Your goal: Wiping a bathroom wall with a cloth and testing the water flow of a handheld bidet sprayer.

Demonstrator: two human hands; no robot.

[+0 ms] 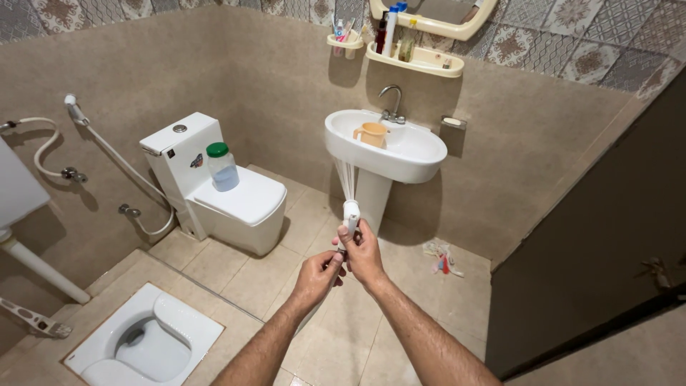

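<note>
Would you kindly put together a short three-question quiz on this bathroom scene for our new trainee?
1. True or false: both hands, the left hand and the right hand, grip the white hand sprayer.
2. What stands on the closed lid of the white toilet?
A. an orange mug
B. a clear jar with a green lid
C. a soap bar
3. Fill in: the orange mug sits in the ____.

Key: 1 true; 2 B, the jar; 3 washbasin.
</note>
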